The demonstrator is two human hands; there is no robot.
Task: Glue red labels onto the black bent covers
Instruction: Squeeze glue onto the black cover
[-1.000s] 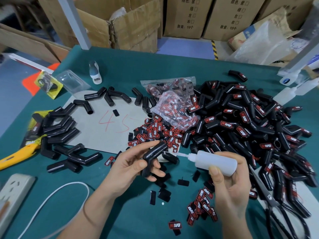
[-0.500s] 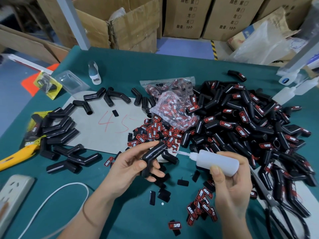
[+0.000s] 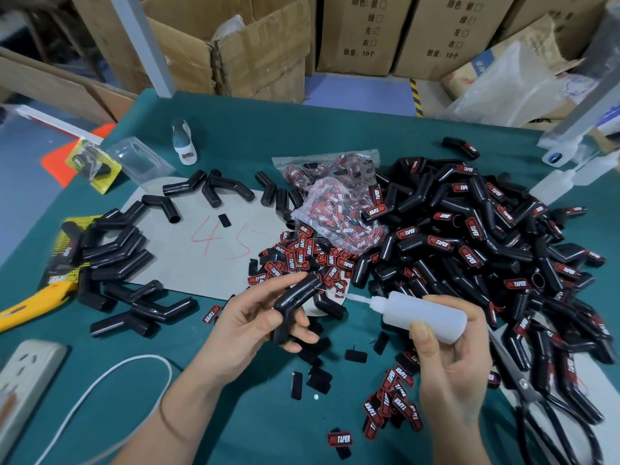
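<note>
The left hand (image 3: 255,325) grips a black bent cover (image 3: 293,305) near the desk's front edge, thumb across the lower leg and fingers curled beneath, the upper leg pointing up and to the right. The right hand (image 3: 449,360) is wrapped round a white glue bottle (image 3: 424,317), held nearly level, its thin nozzle aimed left at the cover's upper end; whether the tip touches the cover cannot be told. The two hands sit apart, with a strip of bare green desk (image 3: 235,424) between the wrists and the front edge (the widest open patch near the hands).

Just under the hands lie loose red labels (image 3: 391,397) and a few black, face-down pieces. A second spread of labels (image 3: 302,260) lies just beyond the left hand, touching a clear bag of labels (image 3: 339,213). The right half of the desk, out to its right edge, is filled by a pile of labelled covers (image 3: 486,243). Black scissors (image 3: 543,414) lie at the front right corner, beside the right wrist.

To the left, a grey card sheet (image 3: 188,256) marked "45" carries unlabelled covers (image 3: 117,253) round its borders. A yellow utility knife (image 3: 33,302) sits at the left edge, a power strip (image 3: 23,384) and white cable (image 3: 110,374) at the front left corner. A small white bottle (image 3: 183,140) stands toward the far edge, where green surface lies open.
</note>
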